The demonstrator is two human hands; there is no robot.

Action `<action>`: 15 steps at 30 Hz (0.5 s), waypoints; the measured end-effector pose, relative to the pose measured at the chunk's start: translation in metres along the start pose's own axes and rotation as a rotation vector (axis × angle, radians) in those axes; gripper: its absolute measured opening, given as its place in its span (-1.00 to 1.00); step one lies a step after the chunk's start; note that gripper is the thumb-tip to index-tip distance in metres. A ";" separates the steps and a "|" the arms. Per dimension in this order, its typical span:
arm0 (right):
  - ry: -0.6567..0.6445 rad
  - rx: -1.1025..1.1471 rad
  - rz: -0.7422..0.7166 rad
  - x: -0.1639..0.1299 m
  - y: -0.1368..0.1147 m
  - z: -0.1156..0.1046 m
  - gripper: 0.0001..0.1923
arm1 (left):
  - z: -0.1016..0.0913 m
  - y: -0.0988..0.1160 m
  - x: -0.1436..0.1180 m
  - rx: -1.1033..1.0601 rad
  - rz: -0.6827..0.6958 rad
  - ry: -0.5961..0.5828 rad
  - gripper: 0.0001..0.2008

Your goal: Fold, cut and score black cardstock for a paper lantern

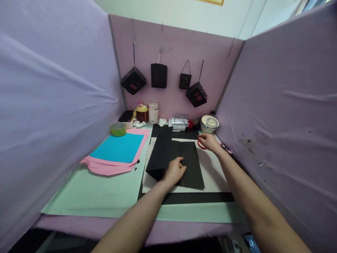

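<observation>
The left hand [176, 171] lay flat, fingers loosely curled, pressing on a folded sheet of black paper [181, 160] that sat on a white board [213, 172] near the middle of the pale green bench [105, 193]; it gripped nothing, only held the sheet down, and one flap of the paper stood raised along the hand's left side. The right hand [209, 141] reached farther back, past the sheet's far right corner, with its fingers closed around the red handles of a pair of scissors [201, 144] that rested at the edge of the white board. Whether the scissors were lifted clear of the bench could not be told. To the left of the black sheet lay a bright blue sheet of paper [118, 147] on top of a stack of pink sheets [105, 167], with a green roll of tape [118, 129] just behind them. Along the back stood a jar with a yellow lid [141, 112], a white canister [153, 111], a clear box of small supplies [179, 122] and a white bowl [210, 123]. Four small black paper lanterns [159, 75] hung on strings against the purple cloth partition [52, 105] that enclosed the bench on three sides.
</observation>
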State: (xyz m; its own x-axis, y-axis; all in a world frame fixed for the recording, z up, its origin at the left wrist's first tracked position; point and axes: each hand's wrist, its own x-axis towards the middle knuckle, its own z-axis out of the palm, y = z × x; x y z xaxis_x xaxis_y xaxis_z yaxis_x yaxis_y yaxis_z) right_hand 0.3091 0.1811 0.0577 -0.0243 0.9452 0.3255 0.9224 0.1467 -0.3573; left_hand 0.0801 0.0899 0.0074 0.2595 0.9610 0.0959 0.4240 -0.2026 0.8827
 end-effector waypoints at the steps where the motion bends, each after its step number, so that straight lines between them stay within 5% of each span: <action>1: -0.044 -0.022 -0.048 0.012 -0.010 0.009 -0.71 | 0.000 0.000 0.000 0.011 0.002 0.001 -0.62; 8: -0.273 -0.228 -0.220 0.101 -0.068 0.077 -0.68 | 0.007 -0.012 0.005 0.030 -0.025 0.015 -0.59; 15: -0.342 -0.376 -0.248 0.125 -0.085 0.106 -0.64 | 0.019 -0.028 0.009 0.000 0.004 0.058 -0.60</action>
State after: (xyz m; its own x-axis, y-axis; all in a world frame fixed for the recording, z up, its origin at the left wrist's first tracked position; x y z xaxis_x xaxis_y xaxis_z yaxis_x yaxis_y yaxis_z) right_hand 0.1863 0.3177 0.0360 -0.3237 0.9455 0.0357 0.9455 0.3218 0.0510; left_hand 0.0866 0.1011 -0.0254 0.2104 0.9695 0.1254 0.4233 -0.2060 0.8823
